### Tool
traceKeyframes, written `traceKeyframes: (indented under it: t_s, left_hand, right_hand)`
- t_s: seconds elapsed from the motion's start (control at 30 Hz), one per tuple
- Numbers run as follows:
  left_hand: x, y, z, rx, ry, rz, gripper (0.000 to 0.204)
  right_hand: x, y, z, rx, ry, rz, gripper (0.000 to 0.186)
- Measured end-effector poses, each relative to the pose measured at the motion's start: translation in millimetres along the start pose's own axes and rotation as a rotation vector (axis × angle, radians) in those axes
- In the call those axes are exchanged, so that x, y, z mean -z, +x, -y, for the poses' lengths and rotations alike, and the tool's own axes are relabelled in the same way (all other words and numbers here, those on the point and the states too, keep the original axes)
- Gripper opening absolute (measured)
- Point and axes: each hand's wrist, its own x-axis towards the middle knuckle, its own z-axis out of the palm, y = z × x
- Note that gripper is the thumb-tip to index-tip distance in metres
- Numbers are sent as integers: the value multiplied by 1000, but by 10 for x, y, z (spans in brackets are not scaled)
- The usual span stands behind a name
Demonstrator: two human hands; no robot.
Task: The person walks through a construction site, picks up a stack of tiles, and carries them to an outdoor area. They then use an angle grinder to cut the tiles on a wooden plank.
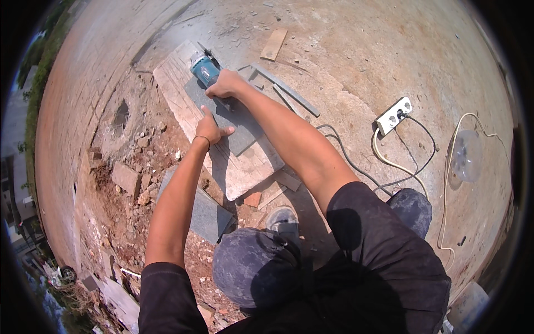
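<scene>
Head view, looking straight down at a dusty concrete ground with rubble along the left side. The right hand has its grip wrapped tight around a blue grinder, which sits at the far end of a grey tile. Can't see the disc itself, the hand and the tool body hide it. The left hand is pressed flat on the tile's left edge, fingers spread, thumb pointing up toward the grinder, not pinching anything. There's a thin band on that wrist.

The tile lies on a pale slab that runs diagonally from the upper left toward the person's knees, and the tile covers the middle of it. A second grey tile lies on the ground by the slab's near left corner, partly under the left forearm. A narrow grey strip lies just right of the right forearm, and a short wood piece sits farther out, well apart from the slab.

Off to the right there's a white socket strip with a black cable plugged in and a cream cord looping past it, plus a clear round reel thing near the right edge. Brick bits and stone chunks are scattered at the slab's left.
</scene>
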Motion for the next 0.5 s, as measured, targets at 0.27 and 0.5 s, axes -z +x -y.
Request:
traceKeyframes:
  t_s: [0.27, 0.5]
  left_hand:
    - [-10, 30, 25, -7, 17, 7, 133]
    - [11, 27, 1, 4, 3, 21, 133]
  right_hand:
    - [-19, -20, -34, -3, 16, -2, 71]
    - [-37, -60, -62, 18, 27, -44, 65]
